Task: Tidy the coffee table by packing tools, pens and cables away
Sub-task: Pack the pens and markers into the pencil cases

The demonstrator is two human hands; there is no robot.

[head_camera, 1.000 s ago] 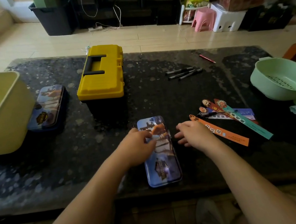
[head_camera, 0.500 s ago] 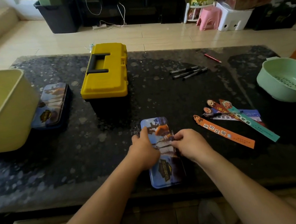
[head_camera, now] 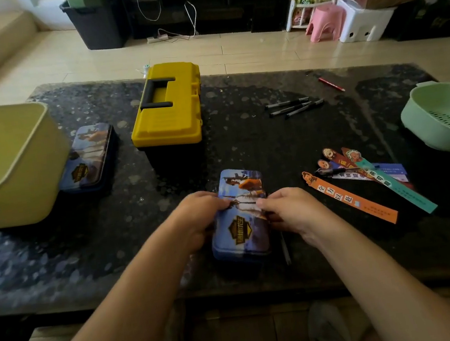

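Whereas a second ago your left hand [head_camera: 196, 221] and right hand [head_camera: 291, 214] lay loosely either side of the printed pencil case [head_camera: 244, 226], both now clasp it, fingers [head_camera: 220, 204] curled round its long edges, near the front of the dark speckled surface [head_camera: 272, 147]. Around it sit a shut yellow toolbox [head_camera: 168, 115], a second pencil case [head_camera: 89, 156] beside a yellow bin [head_camera: 8, 164] at left, black pens [head_camera: 292, 105] and a red pen [head_camera: 331, 84] behind, and bookmarks [head_camera: 350, 199] and a green colander [head_camera: 446, 118] at right. Beyond, a tiled floor [head_camera: 245, 50] runs to a pink stool [head_camera: 325, 21].
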